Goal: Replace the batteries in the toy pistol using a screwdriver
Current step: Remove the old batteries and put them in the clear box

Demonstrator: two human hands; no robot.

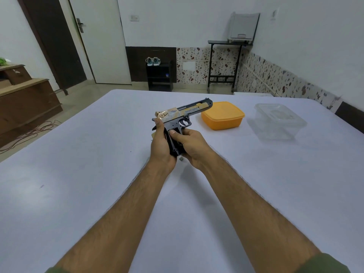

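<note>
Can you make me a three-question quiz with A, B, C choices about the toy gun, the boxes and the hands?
1. Where is the toy pistol?
A. held above the table
B. inside a box
C. on the floor

2. What colour is the lidded box nearest the pistol?
A. green
B. orange
C. red

3. What are the hands doing?
A. resting flat
B. pointing
C. gripping the pistol's handle

Answers: 1 A, it is lifted over the white table. 2 B, it is orange. 3 C, left hand and right hand wrap the handle.

White walls with a floral-tiled base (216,64), a dark door (57,42), a wooden cabinet (25,103) and a black shoe rack (160,76).
</note>
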